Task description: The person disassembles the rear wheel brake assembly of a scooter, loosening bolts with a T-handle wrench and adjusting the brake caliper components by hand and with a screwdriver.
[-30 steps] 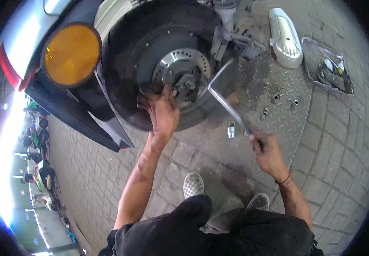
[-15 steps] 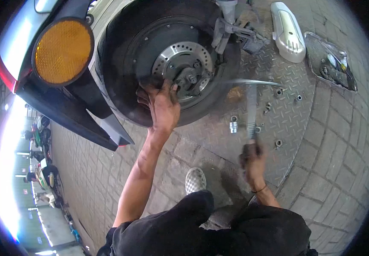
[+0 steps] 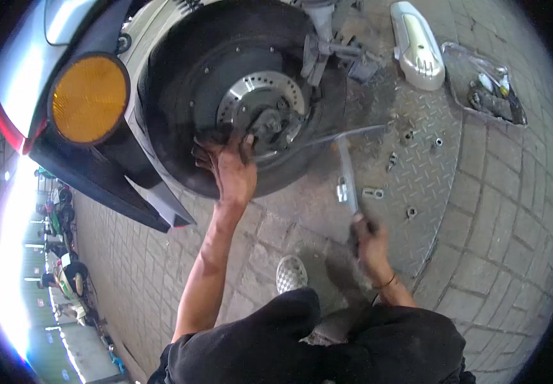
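A wheel with a black tyre (image 3: 180, 57) and a drilled brake disc (image 3: 292, 93) is in front of me. My left hand (image 3: 235, 169) lies against the wheel at the disc's lower left, its darkened fingers spread. My right hand (image 3: 369, 246) is closed around the grip of a T-shaped metal tool (image 3: 347, 166). The tool's thin crossbar, smeared by motion, points towards the wheel hub (image 3: 270, 125); I cannot tell whether it touches. A shiny socket (image 3: 342, 191) lies beside the tool's shaft, with several other small metal parts (image 3: 411, 212) on the tread plate (image 3: 417, 173).
A pale plastic cover (image 3: 419, 48) and a tray (image 3: 459, 99) of dark parts lie at the upper right. The brake caliper (image 3: 363, 69) sits above the plate. Bodywork with an orange reflector (image 3: 89, 99) overhangs on the left. Motorbikes (image 3: 72, 275) stand farther back.
The T-shaped tool's upper end has swung left, and its crossbar is now slanted. My left hand sits slightly lower on the wheel. The whole view has shifted a little.
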`<state>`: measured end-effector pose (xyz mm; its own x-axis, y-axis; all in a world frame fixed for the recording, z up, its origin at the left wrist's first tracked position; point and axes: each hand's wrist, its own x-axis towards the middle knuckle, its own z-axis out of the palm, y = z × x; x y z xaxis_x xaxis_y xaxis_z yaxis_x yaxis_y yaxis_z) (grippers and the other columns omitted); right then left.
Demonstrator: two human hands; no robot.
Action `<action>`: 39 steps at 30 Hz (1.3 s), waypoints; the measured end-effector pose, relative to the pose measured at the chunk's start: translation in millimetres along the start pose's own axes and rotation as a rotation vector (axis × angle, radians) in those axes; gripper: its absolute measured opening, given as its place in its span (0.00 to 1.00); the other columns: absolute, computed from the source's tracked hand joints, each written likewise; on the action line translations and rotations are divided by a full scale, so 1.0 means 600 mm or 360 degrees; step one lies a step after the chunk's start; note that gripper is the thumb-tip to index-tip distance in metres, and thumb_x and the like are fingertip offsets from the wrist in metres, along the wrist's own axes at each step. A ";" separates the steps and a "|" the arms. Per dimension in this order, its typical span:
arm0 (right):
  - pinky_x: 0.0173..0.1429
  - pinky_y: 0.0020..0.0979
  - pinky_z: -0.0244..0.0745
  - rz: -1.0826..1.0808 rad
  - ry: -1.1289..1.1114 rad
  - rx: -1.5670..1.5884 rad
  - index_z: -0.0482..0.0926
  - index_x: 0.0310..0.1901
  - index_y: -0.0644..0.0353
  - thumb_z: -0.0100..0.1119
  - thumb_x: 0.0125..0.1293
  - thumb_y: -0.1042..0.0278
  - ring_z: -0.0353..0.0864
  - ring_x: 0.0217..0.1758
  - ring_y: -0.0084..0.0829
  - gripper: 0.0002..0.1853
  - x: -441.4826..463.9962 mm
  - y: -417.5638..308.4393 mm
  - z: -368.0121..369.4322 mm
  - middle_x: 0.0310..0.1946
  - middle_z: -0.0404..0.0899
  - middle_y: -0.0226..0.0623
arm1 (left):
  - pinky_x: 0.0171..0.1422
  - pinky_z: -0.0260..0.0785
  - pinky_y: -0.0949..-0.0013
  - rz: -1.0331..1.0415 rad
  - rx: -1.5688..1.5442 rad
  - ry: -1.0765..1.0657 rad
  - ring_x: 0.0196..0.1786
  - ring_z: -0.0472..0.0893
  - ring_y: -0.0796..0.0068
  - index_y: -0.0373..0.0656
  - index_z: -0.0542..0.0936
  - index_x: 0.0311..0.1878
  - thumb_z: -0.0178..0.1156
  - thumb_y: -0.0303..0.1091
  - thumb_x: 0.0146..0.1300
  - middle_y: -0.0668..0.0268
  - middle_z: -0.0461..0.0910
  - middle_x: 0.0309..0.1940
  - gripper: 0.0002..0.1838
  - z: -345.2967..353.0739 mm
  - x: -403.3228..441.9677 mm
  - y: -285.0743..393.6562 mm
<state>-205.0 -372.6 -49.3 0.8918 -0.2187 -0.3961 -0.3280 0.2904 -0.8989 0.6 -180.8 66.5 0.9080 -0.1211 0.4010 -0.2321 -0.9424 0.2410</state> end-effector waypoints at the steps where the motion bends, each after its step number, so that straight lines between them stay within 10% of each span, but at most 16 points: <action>1: 0.23 0.26 0.62 0.0154 0.0160 0.0294 0.73 0.62 0.64 0.55 0.76 0.53 0.65 0.20 0.17 0.23 0.003 -0.034 -0.012 0.23 0.69 0.23 | 0.72 0.51 0.40 0.0012 0.0010 0.0066 0.60 0.69 0.32 0.42 0.81 0.56 0.58 0.35 0.70 0.32 0.70 0.59 0.15 0.004 -0.005 0.000; 5: 0.22 0.24 0.59 0.0208 0.0242 0.0656 0.72 0.66 0.60 0.54 0.76 0.59 0.63 0.19 0.15 0.22 0.020 -0.060 -0.031 0.21 0.64 0.21 | 0.71 0.53 0.44 0.0094 0.0255 0.0364 0.58 0.73 0.40 0.40 0.82 0.54 0.58 0.35 0.71 0.42 0.80 0.50 0.14 0.008 -0.012 0.011; 12: 0.22 0.25 0.58 0.0344 0.0153 0.0478 0.73 0.37 0.55 0.52 0.77 0.59 0.61 0.19 0.15 0.11 0.002 -0.057 -0.029 0.21 0.65 0.19 | 0.69 0.55 0.44 -0.0153 -0.0574 -0.0208 0.60 0.71 0.40 0.43 0.83 0.54 0.61 0.32 0.67 0.43 0.78 0.53 0.13 -0.019 -0.004 -0.005; 14: 0.22 0.25 0.59 0.0256 0.0314 0.0843 0.73 0.35 0.55 0.55 0.76 0.55 0.62 0.20 0.15 0.14 0.018 -0.070 -0.046 0.22 0.68 0.21 | 0.68 0.57 0.45 0.0150 -0.0073 0.0220 0.59 0.71 0.41 0.42 0.83 0.53 0.62 0.31 0.66 0.43 0.78 0.52 0.13 -0.006 -0.006 0.015; 17: 0.22 0.25 0.59 0.0313 0.0111 0.0427 0.74 0.38 0.56 0.57 0.75 0.52 0.62 0.20 0.15 0.15 0.021 -0.035 -0.025 0.22 0.68 0.21 | 0.70 0.47 0.33 0.0024 -0.0085 0.0188 0.65 0.63 0.31 0.45 0.82 0.54 0.61 0.32 0.67 0.37 0.68 0.59 0.13 0.000 -0.009 0.013; 19: 0.20 0.22 0.56 0.0169 -0.0031 0.0242 0.74 0.63 0.53 0.54 0.77 0.57 0.60 0.17 0.16 0.18 0.017 -0.004 -0.002 0.22 0.63 0.18 | 0.72 0.37 0.21 0.0057 -0.0131 0.0184 0.70 0.54 0.21 0.49 0.82 0.55 0.60 0.33 0.68 0.31 0.58 0.67 0.13 -0.002 -0.002 0.003; 22: 0.22 0.25 0.61 0.0309 0.0138 0.0630 0.75 0.49 0.59 0.56 0.75 0.54 0.64 0.20 0.17 0.15 0.010 -0.060 -0.028 0.22 0.67 0.22 | 0.69 0.57 0.44 -0.0090 -0.0151 -0.0038 0.63 0.69 0.37 0.37 0.82 0.55 0.60 0.30 0.67 0.37 0.75 0.56 0.15 -0.013 0.000 0.001; 25: 0.22 0.25 0.60 0.0262 0.0557 0.0791 0.76 0.47 0.59 0.56 0.76 0.57 0.64 0.19 0.18 0.13 0.022 -0.090 -0.046 0.22 0.66 0.22 | 0.70 0.57 0.46 -0.0054 -0.0208 -0.0024 0.62 0.71 0.38 0.37 0.82 0.56 0.60 0.31 0.68 0.36 0.74 0.56 0.16 -0.001 -0.009 0.004; 31: 0.22 0.25 0.58 0.0069 -0.0035 0.0188 0.77 0.60 0.65 0.54 0.76 0.61 0.65 0.21 0.17 0.18 0.006 -0.053 -0.004 0.25 0.69 0.22 | 0.70 0.57 0.46 -0.0140 0.0142 0.0068 0.62 0.69 0.37 0.41 0.81 0.59 0.58 0.33 0.69 0.38 0.74 0.58 0.17 0.005 -0.016 0.012; 34: 0.20 0.24 0.56 0.0203 0.0353 0.0773 0.77 0.43 0.60 0.56 0.76 0.55 0.63 0.19 0.16 0.15 0.018 -0.069 -0.040 0.23 0.68 0.22 | 0.70 0.56 0.44 -0.0102 -0.0058 -0.0009 0.65 0.65 0.34 0.44 0.81 0.60 0.58 0.34 0.70 0.36 0.70 0.61 0.17 0.008 -0.024 -0.002; 39: 0.21 0.25 0.59 0.0278 0.0261 0.0420 0.79 0.47 0.60 0.55 0.76 0.54 0.65 0.20 0.17 0.15 0.018 -0.049 -0.033 0.22 0.67 0.21 | 0.69 0.57 0.44 0.0010 0.0082 0.0142 0.62 0.69 0.35 0.41 0.81 0.58 0.58 0.35 0.69 0.39 0.75 0.58 0.17 0.004 -0.013 0.015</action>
<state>-192.1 -401.9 -31.0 0.7605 -0.2851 -0.5834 -0.3601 0.5624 -0.7443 -7.9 -189.3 63.2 0.8715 -0.1010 0.4798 -0.2173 -0.9568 0.1934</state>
